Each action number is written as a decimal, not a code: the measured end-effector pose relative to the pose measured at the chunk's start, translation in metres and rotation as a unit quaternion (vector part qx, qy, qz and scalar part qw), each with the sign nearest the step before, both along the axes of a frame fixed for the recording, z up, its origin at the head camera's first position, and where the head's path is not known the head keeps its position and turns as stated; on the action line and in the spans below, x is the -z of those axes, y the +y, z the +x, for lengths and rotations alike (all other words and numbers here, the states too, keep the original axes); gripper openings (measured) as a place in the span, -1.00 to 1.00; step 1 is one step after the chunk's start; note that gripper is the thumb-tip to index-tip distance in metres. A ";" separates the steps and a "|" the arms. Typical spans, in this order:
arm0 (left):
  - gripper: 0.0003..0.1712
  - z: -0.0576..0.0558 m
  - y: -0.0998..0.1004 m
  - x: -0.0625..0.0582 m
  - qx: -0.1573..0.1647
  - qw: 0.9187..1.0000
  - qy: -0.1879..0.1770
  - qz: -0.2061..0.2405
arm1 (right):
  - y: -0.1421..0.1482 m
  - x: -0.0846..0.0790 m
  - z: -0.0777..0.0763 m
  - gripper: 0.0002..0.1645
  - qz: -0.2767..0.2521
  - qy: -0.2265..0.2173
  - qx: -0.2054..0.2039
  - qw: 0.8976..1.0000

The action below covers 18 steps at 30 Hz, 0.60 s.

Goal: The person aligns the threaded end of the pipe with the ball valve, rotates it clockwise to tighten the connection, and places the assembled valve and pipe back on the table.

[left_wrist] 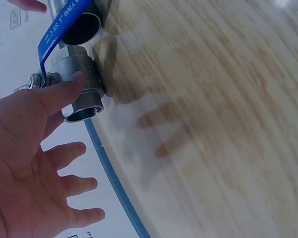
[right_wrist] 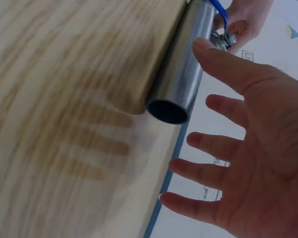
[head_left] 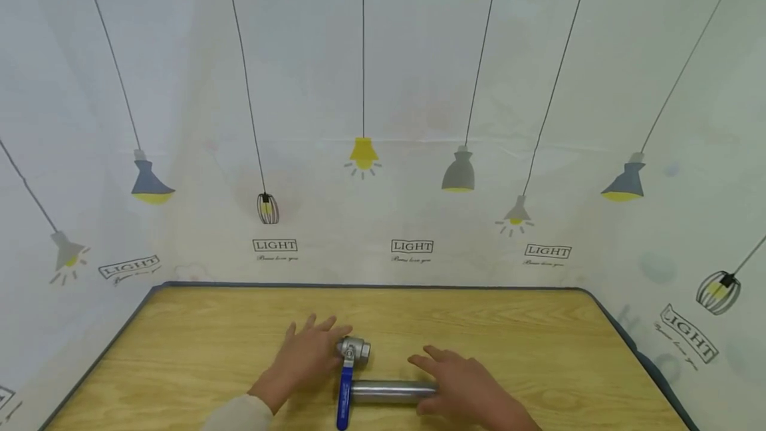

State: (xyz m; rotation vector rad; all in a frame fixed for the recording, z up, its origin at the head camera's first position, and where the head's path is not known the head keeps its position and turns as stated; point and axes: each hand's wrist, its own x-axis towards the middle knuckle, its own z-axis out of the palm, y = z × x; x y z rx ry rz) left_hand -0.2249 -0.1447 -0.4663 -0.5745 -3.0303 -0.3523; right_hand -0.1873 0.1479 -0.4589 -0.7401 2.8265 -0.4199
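A steel ball valve [head_left: 356,350] with a long blue lever [head_left: 345,398] lies on the wooden table. My left hand [head_left: 311,353] is at its left side. In the left wrist view the thumb [left_wrist: 64,91] lies on the valve body and the index finger passes behind it; the other three fingers are spread. A smooth steel pipe [head_left: 391,391] lies crosswise nearer to me, its left end beside the lever. Over its right end is my right hand [head_left: 463,388], fingers apart. In the right wrist view the thumb tip overlaps the pipe [right_wrist: 181,64], whose open end shows.
The wood-grain tabletop [head_left: 509,324] has a dark blue edge [head_left: 371,284]. Behind and on both sides hangs a pale cloth [head_left: 419,72] printed with lamps and the word LIGHT.
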 end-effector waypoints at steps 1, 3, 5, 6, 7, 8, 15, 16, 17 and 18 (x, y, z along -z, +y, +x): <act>-0.45 -0.001 0.001 0.001 0.000 1.000 -0.002 0.003 | -0.001 0.001 0.000 -0.13 0.002 -0.007 -0.001 1.000; -0.46 -0.002 0.002 0.001 -0.001 1.000 -0.004 0.007 | -0.002 0.002 0.001 -0.18 0.005 -0.015 -0.001 1.000; -0.46 -0.002 0.002 0.001 0.000 1.000 -0.005 0.010 | -0.004 0.004 0.002 -0.23 0.004 -0.015 0.000 1.000; -0.46 -0.002 0.002 0.002 -0.001 1.000 -0.005 0.012 | -0.004 0.005 0.002 -0.26 0.005 -0.016 0.001 1.000; -0.46 -0.002 0.003 0.002 0.000 1.000 -0.003 0.014 | -0.004 0.006 0.003 -0.29 0.007 -0.017 0.002 1.000; -0.47 -0.002 0.003 0.003 0.002 1.000 0.000 0.014 | -0.005 0.007 0.003 -0.33 0.008 -0.016 0.002 1.000; -0.50 -0.007 0.006 0.006 0.002 1.000 -0.005 0.028 | -0.007 0.014 -0.002 -0.68 0.000 -0.026 0.001 1.000; -0.50 -0.007 0.006 0.006 0.001 1.000 -0.007 0.028 | -0.008 0.015 -0.003 -0.70 0.002 -0.025 0.000 1.000; -0.51 -0.008 0.007 0.007 0.001 1.000 -0.007 0.029 | -0.008 0.015 -0.003 -0.70 0.005 -0.024 -0.002 1.000; -0.51 -0.008 0.007 0.007 0.000 1.000 -0.008 0.029 | -0.008 0.016 -0.004 -0.70 0.008 -0.024 -0.002 1.000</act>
